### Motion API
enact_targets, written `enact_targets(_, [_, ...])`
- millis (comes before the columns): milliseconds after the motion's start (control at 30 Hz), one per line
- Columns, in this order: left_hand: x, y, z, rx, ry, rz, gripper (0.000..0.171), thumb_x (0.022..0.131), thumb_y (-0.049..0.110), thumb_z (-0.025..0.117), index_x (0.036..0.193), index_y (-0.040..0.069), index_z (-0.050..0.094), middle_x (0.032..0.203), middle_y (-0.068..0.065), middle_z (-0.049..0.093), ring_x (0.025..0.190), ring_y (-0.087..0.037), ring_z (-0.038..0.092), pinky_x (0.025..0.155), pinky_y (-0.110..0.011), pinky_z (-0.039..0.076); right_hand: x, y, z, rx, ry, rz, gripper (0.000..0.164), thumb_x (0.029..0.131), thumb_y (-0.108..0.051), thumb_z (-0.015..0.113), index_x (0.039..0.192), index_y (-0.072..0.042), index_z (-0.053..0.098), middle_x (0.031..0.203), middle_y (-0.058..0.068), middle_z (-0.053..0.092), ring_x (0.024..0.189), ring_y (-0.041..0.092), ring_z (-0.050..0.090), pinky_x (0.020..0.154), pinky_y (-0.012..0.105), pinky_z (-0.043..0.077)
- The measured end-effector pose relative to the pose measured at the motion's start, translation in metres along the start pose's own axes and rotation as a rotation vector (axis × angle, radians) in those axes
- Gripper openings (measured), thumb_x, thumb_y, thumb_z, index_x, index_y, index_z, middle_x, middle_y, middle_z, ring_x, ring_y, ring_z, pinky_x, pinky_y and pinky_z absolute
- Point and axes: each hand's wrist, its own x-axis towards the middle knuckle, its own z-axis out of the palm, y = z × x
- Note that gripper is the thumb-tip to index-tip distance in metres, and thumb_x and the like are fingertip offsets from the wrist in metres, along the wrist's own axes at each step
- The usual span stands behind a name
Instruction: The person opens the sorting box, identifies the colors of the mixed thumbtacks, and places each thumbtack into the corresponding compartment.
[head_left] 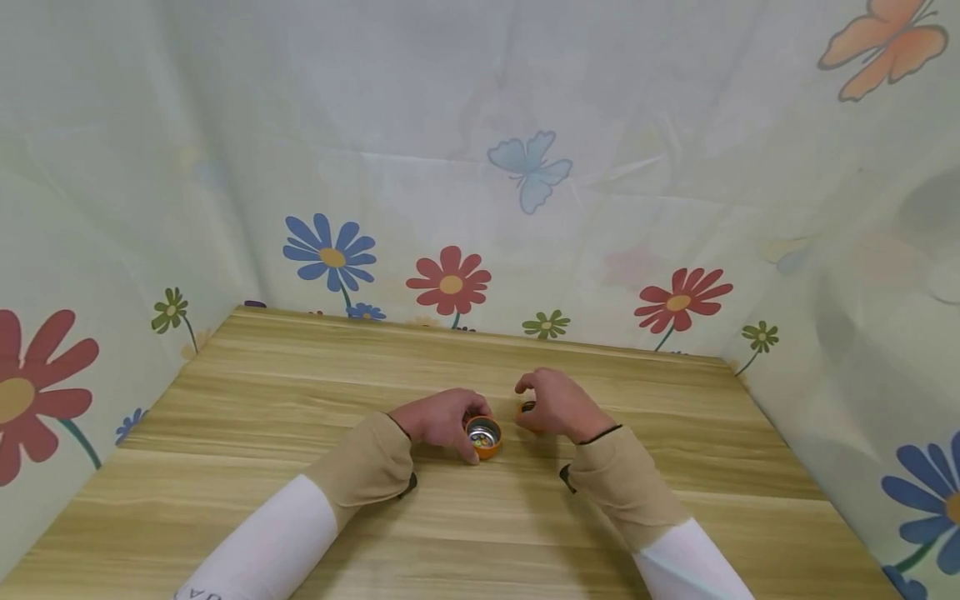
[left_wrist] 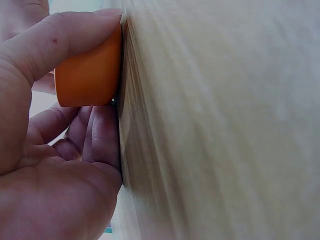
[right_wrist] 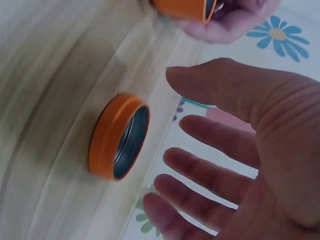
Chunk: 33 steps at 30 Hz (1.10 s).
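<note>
A small round orange tin (head_left: 488,452) stands upright on the table, its silvery inside facing up with several small coloured bits at the bottom. My left hand (head_left: 441,418) grips it from the left, thumb on the near side and fingers round the far side. To the right, an orange lid (right_wrist: 106,140) lies on the table with its dark hollow side up. My right hand (head_left: 561,405) hovers by this lid, fingers spread and apart from it in the right wrist view. From the head, that hand hides most of the lid.
A wood-grain table (head_left: 360,358) spreads under both hands. Behind it and at both sides hangs a pale cloth (head_left: 420,108) printed with flowers and butterflies, meeting the table's back edge.
</note>
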Motion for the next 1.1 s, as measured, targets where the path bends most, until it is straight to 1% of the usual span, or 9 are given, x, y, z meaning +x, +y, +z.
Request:
enact_targets(100, [-0.002,0.002,-0.001,0.012,0.006,-0.014,0.045,0.062,0.011,0.087,0.098,0.017,0.059,0.091,0.005,0.061,0.082,-0.011,0.056,0.073,-0.025,0.046,0.002,0.005,0.003,0.004,-0.039,0.028,0.039,0.073,-0.015,0.077,0.108,-0.005,0.065,0.105,0.009,0.061,0.083,0.017,0.053,0.074,0.034,0.044])
enact_targets(233, [-0.002,0.005,0.000,0.020,0.009,-0.026,0.046,0.062,0.011,0.087,0.099,0.016,0.059,0.092,0.004,0.060,0.082,-0.012,0.056,0.073,-0.025,0.045,0.002,0.009,0.006,-0.001,-0.075,0.060,0.045,0.070,-0.016,0.080,0.110,-0.005,0.064,0.105,0.007,0.062,0.087,0.016,0.054,0.077,0.033,0.044])
enact_targets(400, [-0.002,0.004,0.000,0.007,0.010,-0.030,0.047,0.062,0.011,0.088,0.098,0.017,0.059,0.091,0.005,0.059,0.083,-0.011,0.055,0.074,-0.025,0.045,0.004,0.014,0.010,-0.011,-0.065,0.057,0.050,0.065,-0.016,0.083,0.110,-0.004,0.065,0.105,0.007,0.063,0.095,0.019,0.057,0.082,0.035,0.045])
enact_targets(567, [-0.003,0.005,0.000,0.004,0.012,-0.027,0.047,0.061,0.011,0.088,0.098,0.016,0.059,0.091,0.005,0.059,0.083,-0.011,0.055,0.074,-0.025,0.045,0.006,0.016,0.011,-0.032,-0.052,0.042,0.047,0.064,-0.014,0.082,0.107,-0.004,0.066,0.101,0.006,0.064,0.089,0.017,0.057,0.079,0.034,0.046])
enact_targets(767, [-0.003,0.006,-0.001,0.004,0.018,-0.026,0.047,0.061,0.011,0.088,0.098,0.016,0.059,0.091,0.006,0.059,0.083,-0.011,0.055,0.074,-0.025,0.045,0.007,0.016,0.011,-0.055,-0.026,0.004,0.042,0.062,-0.012,0.082,0.101,-0.005,0.068,0.092,0.004,0.065,0.077,0.014,0.055,0.071,0.031,0.046])
enact_targets(900, [-0.003,0.005,0.000,0.012,0.015,-0.033,0.047,0.062,0.012,0.088,0.098,0.017,0.059,0.091,0.006,0.059,0.083,-0.010,0.055,0.074,-0.025,0.045,0.008,0.018,0.012,-0.058,-0.018,-0.011,0.040,0.063,-0.012,0.082,0.099,-0.006,0.069,0.090,0.003,0.065,0.075,0.013,0.054,0.069,0.030,0.046])
enact_targets(1100, [-0.003,0.008,-0.001,0.030,0.011,-0.042,0.046,0.063,0.012,0.087,0.099,0.017,0.059,0.091,0.007,0.058,0.083,-0.009,0.054,0.075,-0.024,0.045,0.006,0.017,0.012,-0.037,-0.006,-0.004,0.039,0.064,-0.013,0.079,0.101,-0.005,0.068,0.090,0.004,0.064,0.075,0.013,0.055,0.070,0.031,0.046])
